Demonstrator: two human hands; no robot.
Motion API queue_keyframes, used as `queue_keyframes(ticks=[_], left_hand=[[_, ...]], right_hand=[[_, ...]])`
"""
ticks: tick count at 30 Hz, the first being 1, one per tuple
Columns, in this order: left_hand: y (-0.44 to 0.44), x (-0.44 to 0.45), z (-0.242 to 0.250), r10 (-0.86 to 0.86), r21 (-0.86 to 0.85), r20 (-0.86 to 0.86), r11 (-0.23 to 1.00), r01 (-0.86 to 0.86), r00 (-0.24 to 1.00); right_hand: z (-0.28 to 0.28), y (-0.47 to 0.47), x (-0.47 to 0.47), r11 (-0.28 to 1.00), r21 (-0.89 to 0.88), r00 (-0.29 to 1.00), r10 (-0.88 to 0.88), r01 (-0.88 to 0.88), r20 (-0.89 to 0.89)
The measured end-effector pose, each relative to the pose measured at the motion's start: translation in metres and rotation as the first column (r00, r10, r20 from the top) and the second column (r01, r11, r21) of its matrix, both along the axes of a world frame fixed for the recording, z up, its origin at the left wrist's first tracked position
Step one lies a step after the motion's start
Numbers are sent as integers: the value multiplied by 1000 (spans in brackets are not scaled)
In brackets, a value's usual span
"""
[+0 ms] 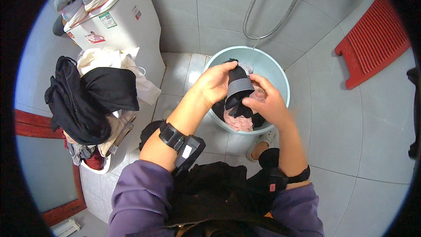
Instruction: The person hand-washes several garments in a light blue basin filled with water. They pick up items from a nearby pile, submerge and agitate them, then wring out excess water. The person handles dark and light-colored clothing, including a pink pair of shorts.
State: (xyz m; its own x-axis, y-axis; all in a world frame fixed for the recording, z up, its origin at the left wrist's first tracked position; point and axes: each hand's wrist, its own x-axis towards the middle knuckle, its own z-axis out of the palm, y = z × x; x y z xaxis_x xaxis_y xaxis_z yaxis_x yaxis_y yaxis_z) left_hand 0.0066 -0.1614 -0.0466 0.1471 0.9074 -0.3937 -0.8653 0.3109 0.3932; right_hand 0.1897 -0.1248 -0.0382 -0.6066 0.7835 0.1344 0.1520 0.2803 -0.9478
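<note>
Above a round light-blue plastic basin [215, 60], my left hand [215, 80] grips a black cloth item with a grey band [240, 86], its thumb near the upper end. On the other side, my right hand [268, 100] holds the same item between thumb and fingers by the band. The item's open end faces me. Below it in the basin lie a pink cloth [238, 123], black cloth and a light grey piece. A thin stream of water [255, 43] falls at the basin's far rim.
A coiled metal shower hose [247, 23] hangs against the tiled wall. At the right leans a red plastic washboard [373, 39]. To the left, black clothes [110, 89] and other garments are heaped beside a white appliance [121, 26] with shoes on top. My shoe [270, 138] stands by the basin.
</note>
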Motion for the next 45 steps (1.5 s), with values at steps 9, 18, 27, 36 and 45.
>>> queue_keyframes(ticks=[9, 18, 27, 36, 45], left_hand=[[-2, 11, -19, -53, -44, -998, 973, 227, 34], [-10, -1, -4, -217, -297, -816, 953, 65, -536], [-17, 44, -30, 170, 217, -966, 942, 256, 193], [-8, 14, -18, -85, 152, -865, 895, 420, 495], [-14, 3, 18, 14, 151, -429, 987, 57, 903]], right_hand=[[-8, 8, 1, 913, -367, 953, -253, 177, -169], [-14, 13, 0, 856, -495, 863, -359, 151, -356], [-14, 10, -3, 880, -422, 907, -342, 217, -247], [8, 18, 14, 832, -518, 843, -416, 202, -341], [-18, 15, 16, 969, -114, 920, 246, -221, 304]])
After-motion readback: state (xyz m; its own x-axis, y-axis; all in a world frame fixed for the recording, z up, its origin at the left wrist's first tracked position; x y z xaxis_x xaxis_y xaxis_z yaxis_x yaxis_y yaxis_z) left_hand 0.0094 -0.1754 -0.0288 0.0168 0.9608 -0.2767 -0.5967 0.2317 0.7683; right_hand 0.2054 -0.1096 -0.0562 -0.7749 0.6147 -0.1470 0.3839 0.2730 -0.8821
